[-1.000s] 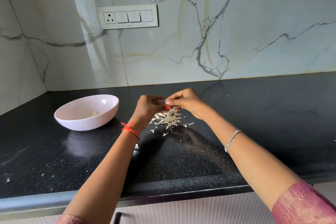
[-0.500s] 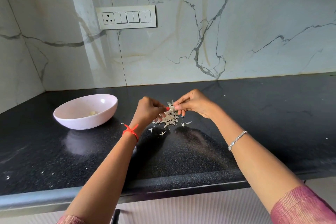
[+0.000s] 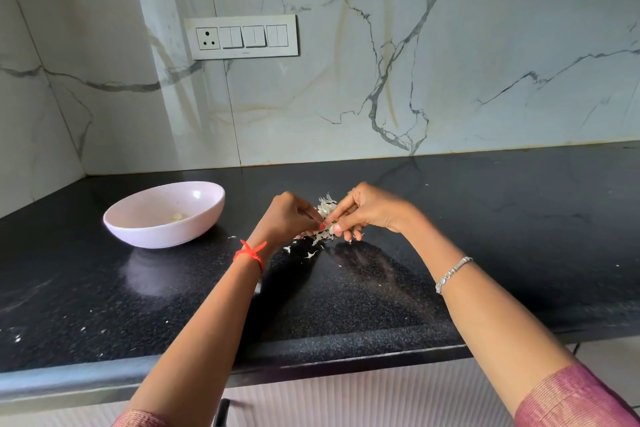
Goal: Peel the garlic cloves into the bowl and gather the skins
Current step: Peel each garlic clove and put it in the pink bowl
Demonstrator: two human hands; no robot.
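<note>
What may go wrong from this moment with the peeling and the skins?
The left hand and right hand pinch the small garlic clove by fingertips; it may slip into the skin pile.
The bowl stands off to the left, so the clove could fall on the counter on the way.
Loose skin bits lie apart from the pile and may scatter further.

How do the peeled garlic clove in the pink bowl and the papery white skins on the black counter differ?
The peeled garlic clove is a rounded lump; the papery skins are many white flakes. The clove lies in the pink bowl, the skins on the black counter. Both are pale.
</note>
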